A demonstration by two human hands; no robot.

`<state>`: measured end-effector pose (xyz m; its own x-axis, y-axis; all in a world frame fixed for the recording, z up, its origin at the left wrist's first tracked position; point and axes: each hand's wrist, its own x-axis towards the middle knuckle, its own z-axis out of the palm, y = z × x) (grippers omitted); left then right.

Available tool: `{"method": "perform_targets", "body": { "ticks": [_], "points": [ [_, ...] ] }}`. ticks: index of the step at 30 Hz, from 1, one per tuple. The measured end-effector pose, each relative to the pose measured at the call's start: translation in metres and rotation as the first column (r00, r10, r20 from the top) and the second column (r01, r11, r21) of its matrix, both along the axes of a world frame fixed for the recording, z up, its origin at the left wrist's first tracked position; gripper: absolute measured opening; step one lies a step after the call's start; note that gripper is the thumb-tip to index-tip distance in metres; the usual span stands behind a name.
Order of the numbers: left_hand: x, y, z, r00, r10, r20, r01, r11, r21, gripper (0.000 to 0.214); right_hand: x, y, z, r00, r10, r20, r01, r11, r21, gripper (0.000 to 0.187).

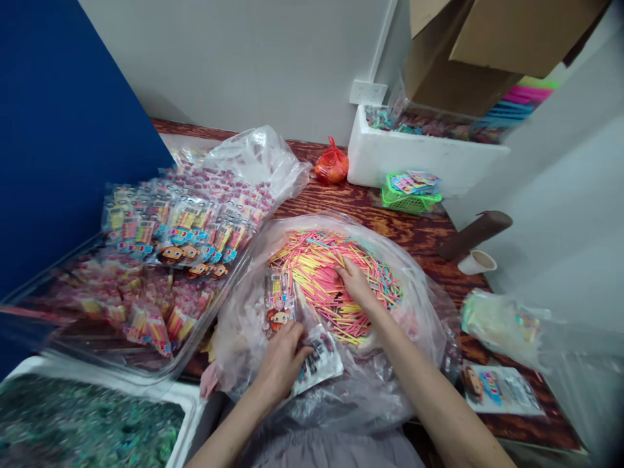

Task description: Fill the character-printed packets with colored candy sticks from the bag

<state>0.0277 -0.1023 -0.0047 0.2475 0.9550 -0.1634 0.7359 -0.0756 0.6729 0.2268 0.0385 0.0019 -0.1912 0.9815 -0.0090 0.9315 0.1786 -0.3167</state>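
A large clear plastic bag (424,292) lies open before me, with a heap of thin coloured sticks (316,273) in it, mostly pink and yellow, some blue. My right hand (358,286) is down in the heap, its thumb and forefinger curved around some sticks; its other fingers are partly hidden. At the bag's near left side my left hand (283,357) grips a printed pouch (277,299) with a monkey picture and sticks showing through its window. Beside that hand's fingertips lies a white-backed pouch (324,357) with dark print.
On the left, a clear tray (195,354) holds many filled pouches (185,227). A white foam box (192,403) stands at lower left. Further back are a red bag (331,164), a green basket (407,201) and another foam box (419,156). A paper cup (478,262) and a flat pouch (504,390) are at right.
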Motion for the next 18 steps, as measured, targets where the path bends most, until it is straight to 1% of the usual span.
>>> {"method": "perform_targets", "body": {
  "ticks": [1, 5, 6, 8, 10, 12, 15, 18],
  "points": [
    [-0.001, 0.001, 0.001, 1.0, -0.006, 0.005, 0.006, 1.0, -0.006, 0.004, 0.002, -0.001, 0.001, 1.0, 0.01, -0.003, -0.01, 1.0, -0.002, 0.031],
    [-0.001, 0.002, 0.009, 1.0, -0.024, 0.011, 0.024, 1.0, 0.005, 0.023, 0.004, -0.004, 0.003, 0.998, 0.018, 0.055, -0.019, 1.0, 0.018, 0.024],
    [0.0, 0.002, 0.01, 1.0, -0.023, 0.005, 0.023, 1.0, 0.008, 0.023, 0.003, -0.005, 0.003, 0.997, 0.029, 0.077, -0.031, 0.999, 0.021, 0.023],
    [0.0, 0.002, 0.011, 1.0, -0.009, -0.008, 0.01, 1.0, 0.006, 0.016, -0.002, -0.007, 0.001, 0.991, 0.069, 0.112, -0.071, 0.997, 0.014, 0.022],
    [0.001, 0.002, 0.009, 1.0, 0.02, -0.006, -0.02, 1.0, 0.011, 0.011, -0.009, -0.01, 0.0, 0.985, 0.111, 0.132, -0.112, 0.994, 0.001, 0.021],
    [0.0, 0.002, 0.005, 0.999, 0.043, 0.016, -0.043, 0.999, 0.02, 0.011, -0.016, -0.012, -0.002, 0.982, 0.134, 0.136, -0.134, 0.991, -0.004, 0.022],
    [-0.001, 0.0, 0.001, 0.995, 0.055, 0.082, -0.058, 0.998, 0.029, 0.013, -0.024, -0.013, -0.003, 0.985, 0.133, 0.108, -0.133, 0.991, -0.012, 0.022],
    [-0.003, -0.002, 0.004, 0.976, 0.078, 0.203, -0.092, 0.994, 0.062, 0.014, -0.023, -0.01, -0.002, 0.995, 0.095, 0.02, -0.095, 0.995, -0.019, 0.021]
  ]
}}
